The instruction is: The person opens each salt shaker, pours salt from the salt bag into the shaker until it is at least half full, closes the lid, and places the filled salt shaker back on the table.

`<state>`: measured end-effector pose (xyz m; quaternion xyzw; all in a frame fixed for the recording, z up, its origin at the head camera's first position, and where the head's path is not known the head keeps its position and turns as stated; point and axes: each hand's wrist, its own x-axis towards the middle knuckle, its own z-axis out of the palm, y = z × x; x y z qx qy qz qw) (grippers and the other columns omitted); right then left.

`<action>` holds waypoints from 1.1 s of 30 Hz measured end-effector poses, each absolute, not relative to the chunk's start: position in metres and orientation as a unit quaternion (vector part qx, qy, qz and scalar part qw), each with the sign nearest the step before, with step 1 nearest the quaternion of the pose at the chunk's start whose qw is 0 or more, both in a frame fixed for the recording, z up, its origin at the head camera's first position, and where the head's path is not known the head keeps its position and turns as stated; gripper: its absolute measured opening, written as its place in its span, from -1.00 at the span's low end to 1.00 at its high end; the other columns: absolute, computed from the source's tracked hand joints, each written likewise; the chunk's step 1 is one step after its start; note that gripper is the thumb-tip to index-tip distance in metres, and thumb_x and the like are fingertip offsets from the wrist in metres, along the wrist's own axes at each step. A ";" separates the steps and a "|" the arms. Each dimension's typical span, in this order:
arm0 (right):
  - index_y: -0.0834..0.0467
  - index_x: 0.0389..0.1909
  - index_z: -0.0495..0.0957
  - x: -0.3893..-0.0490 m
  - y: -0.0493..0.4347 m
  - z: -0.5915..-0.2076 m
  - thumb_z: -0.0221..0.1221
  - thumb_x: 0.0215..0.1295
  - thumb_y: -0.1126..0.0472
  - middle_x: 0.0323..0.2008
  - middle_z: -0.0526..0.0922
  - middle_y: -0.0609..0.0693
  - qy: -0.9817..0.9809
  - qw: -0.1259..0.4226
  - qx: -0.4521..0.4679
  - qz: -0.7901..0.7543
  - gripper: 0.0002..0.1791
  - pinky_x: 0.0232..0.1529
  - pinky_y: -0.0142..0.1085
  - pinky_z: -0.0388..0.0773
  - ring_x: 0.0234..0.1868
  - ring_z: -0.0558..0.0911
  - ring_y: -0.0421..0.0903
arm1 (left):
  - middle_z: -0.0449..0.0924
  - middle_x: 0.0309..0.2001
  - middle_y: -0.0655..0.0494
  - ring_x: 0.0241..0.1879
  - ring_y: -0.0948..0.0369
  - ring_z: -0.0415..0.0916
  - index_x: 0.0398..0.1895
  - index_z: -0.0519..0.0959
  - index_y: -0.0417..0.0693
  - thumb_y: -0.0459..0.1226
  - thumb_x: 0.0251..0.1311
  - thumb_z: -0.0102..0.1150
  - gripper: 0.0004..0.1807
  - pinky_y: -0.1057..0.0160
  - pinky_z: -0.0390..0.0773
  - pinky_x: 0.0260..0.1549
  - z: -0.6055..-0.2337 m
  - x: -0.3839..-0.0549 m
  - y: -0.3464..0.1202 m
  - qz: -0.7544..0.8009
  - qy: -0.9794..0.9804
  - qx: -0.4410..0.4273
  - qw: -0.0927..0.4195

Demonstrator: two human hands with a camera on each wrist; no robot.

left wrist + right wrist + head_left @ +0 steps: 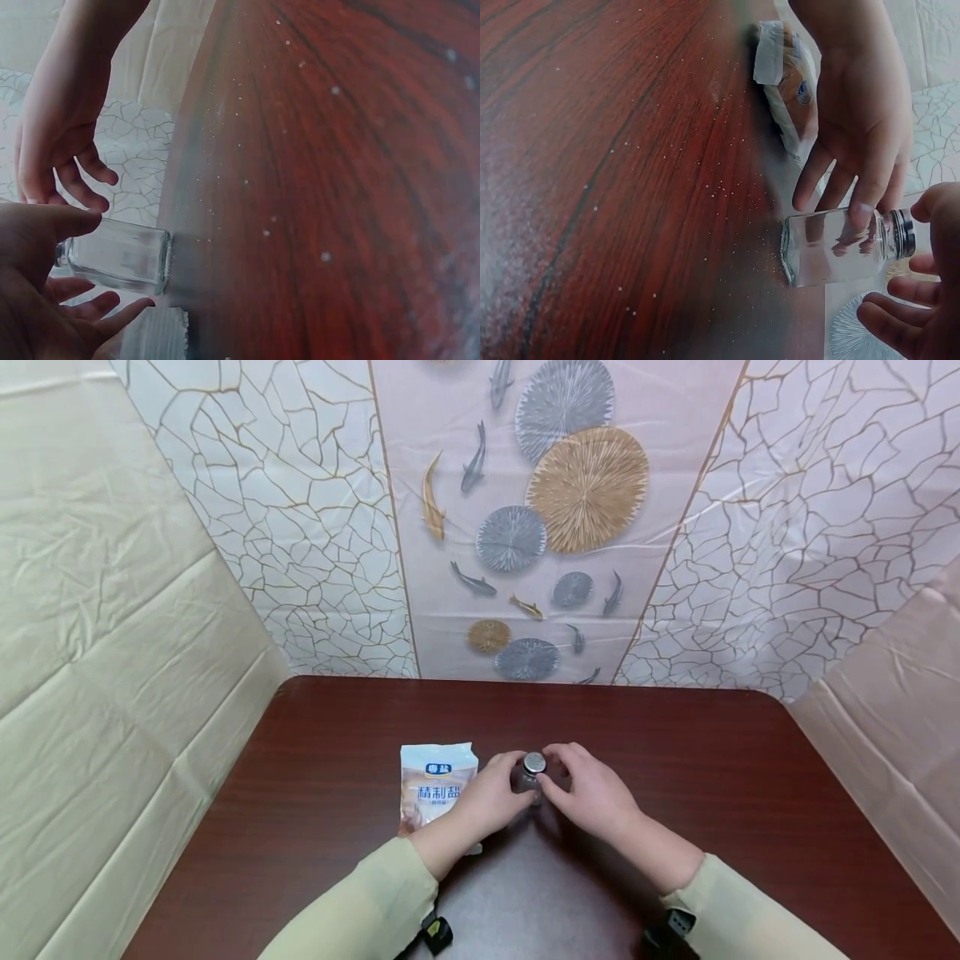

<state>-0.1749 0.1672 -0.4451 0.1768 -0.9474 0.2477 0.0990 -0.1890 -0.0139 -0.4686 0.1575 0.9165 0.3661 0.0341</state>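
A small clear glass bottle (832, 244) with a silver-topped, dark-sided cap (534, 763) stands upright on the table. My left hand (491, 795) grips it from the left, thumb on the near side of the glass and fingers around the far side. Close by on the right is my right hand (596, 789), its thumb and fingers spread around the cap's level. In the right wrist view a gap shows between those fingers and the cap. A bag of salt (435, 777) with blue lettering lies just left of the left hand, partly covered by that hand and forearm.
White grains (712, 187) lie scattered over the dark red wooden table (337, 860). Behind its far edge hangs a patterned cloth (517, 593), with beige cloth (97, 652) at the sides.
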 end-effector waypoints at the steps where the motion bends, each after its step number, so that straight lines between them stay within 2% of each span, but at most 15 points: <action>1: 0.07 0.07 0.54 -0.175 0.167 -0.445 0.29 0.28 0.03 -0.14 0.57 -0.08 -0.948 0.099 0.176 0.248 -0.61 -0.23 -0.18 0.55 -0.18 0.58 -0.13 | 0.48 0.23 -0.06 0.17 0.08 0.48 0.31 0.43 -0.10 -0.08 0.14 0.39 -0.31 0.06 0.46 0.13 -0.469 -0.190 -0.014 0.367 0.916 0.160 0.035; 13: 0.07 0.12 0.55 -0.181 0.162 -0.444 0.26 0.29 0.00 -0.11 0.57 -0.07 -0.947 0.096 0.173 0.253 -0.57 -0.24 -0.17 0.54 -0.21 0.58 -0.13 | 0.48 0.23 -0.02 0.19 0.12 0.47 0.31 0.42 -0.09 -0.16 0.12 0.37 -0.34 0.11 0.45 0.15 -0.477 -0.197 -0.012 0.374 0.909 0.181 0.046; 20: 0.06 0.08 0.57 -0.183 0.158 -0.444 0.27 0.28 0.04 -0.23 0.55 -0.08 -0.947 0.092 0.179 0.250 -0.62 -0.36 -0.23 0.47 -0.31 0.53 -0.13 | 0.51 0.19 0.01 0.14 0.15 0.49 0.28 0.44 -0.08 -0.21 0.12 0.33 -0.39 0.12 0.48 0.12 -0.482 -0.199 -0.012 0.378 0.905 0.188 0.042; 33: 0.00 0.03 0.59 -0.183 0.153 -0.443 0.31 0.26 0.04 -0.27 0.53 -0.12 -0.948 0.096 0.186 0.242 -0.67 -0.40 -0.26 0.43 -0.39 0.46 -0.20 | 0.56 0.12 0.01 0.10 0.16 0.51 0.27 0.43 -0.04 -0.13 0.18 0.29 -0.42 0.12 0.50 0.07 -0.479 -0.196 -0.011 0.380 0.906 0.185 0.039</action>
